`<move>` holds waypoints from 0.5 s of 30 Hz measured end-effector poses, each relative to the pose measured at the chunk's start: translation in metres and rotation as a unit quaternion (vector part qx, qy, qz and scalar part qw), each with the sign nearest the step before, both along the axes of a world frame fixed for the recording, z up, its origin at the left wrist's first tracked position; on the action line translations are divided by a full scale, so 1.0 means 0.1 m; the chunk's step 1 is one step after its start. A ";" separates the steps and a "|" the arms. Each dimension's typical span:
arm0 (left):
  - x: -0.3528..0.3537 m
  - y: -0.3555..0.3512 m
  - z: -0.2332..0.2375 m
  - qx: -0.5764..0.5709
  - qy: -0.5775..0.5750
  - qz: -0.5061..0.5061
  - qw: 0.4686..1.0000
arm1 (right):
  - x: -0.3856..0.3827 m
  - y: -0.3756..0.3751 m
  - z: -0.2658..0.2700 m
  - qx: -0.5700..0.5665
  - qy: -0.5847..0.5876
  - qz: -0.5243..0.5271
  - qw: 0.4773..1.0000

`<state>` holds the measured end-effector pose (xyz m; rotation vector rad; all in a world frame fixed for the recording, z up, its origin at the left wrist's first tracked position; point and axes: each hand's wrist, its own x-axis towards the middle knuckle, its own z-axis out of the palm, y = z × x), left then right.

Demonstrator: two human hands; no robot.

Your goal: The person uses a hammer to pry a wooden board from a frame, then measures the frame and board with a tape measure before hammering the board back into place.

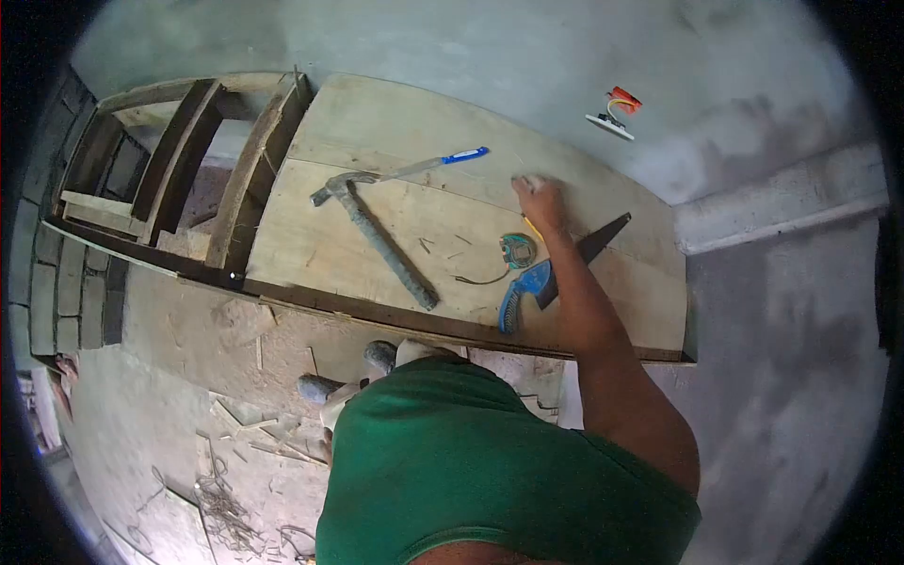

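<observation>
My right hand [540, 200] rests on the plywood sheet [377, 226] with its fingers curled in; what they hold, if anything, is hidden. A thin yellow stick [534, 227] shows beside the wrist. Below it lies a green tape measure [517, 250] with a little of its blade out. My forearm crosses over a handsaw [534, 281] with a blue handle. Farther left, a claw hammer [381, 240] with a wrapped handle lies on the sheet, its head near a blue-handled knife-like tool [438, 163]. My left hand is out of view.
At the left, an open timber frame [179, 160] continues beyond the sheet. A white wall fitting [610, 126] hangs by wires from an orange box [623, 97] in the wall. Wood scraps [268, 438] and tangled cord or wire [226, 513] litter the floor.
</observation>
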<state>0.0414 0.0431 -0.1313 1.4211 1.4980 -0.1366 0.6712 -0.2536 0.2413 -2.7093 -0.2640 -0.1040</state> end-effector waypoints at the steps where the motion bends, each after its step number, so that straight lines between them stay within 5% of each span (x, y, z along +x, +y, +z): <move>1: -0.11 0.11 -0.19 0.027 -0.044 0.006 0.999 | -0.04 -0.14 -0.06 -0.061 -0.012 0.010 0.998; 2: -0.04 0.20 -0.12 0.053 -0.099 0.018 0.994 | -0.10 -0.28 -0.18 -0.088 0.025 0.106 0.990; 4: -0.12 0.37 -0.28 0.081 -0.157 0.015 0.984 | -0.30 -0.45 -0.38 -0.166 0.168 0.057 0.970; 5: 0.00 0.38 0.10 0.082 -0.129 -0.017 0.988 | -0.36 -0.57 -0.55 -0.155 0.144 0.124 0.969; 6: 0.50 0.36 1.04 -0.004 -0.069 0.093 0.993 | -0.48 -0.65 -0.73 -0.144 0.102 0.154 0.972; 7: 0.37 0.50 1.09 0.173 -0.022 -0.203 0.964 | -0.36 -0.87 -1.25 -0.244 -0.001 0.201 0.949; 8: 0.85 0.57 1.63 0.007 -0.064 0.080 0.995 | -0.46 -0.69 -1.05 -0.179 0.096 0.124 0.971; 9: 0.66 0.71 0.91 0.023 -0.191 0.105 0.976 | -0.60 -0.53 -0.92 -0.164 0.097 0.067 0.979; 10: 0.99 0.75 1.47 -0.044 -0.145 0.131 0.980 | -0.73 -0.27 -0.56 -0.162 0.122 0.041 0.978; 12: 1.14 0.90 1.31 0.025 -0.203 0.030 0.978 | -0.76 0.11 -0.34 -0.159 0.143 0.028 0.976; 15: 1.67 0.86 2.32 -0.002 -0.280 -0.001 0.960 | -0.83 0.51 -0.03 0.018 0.156 0.092 0.983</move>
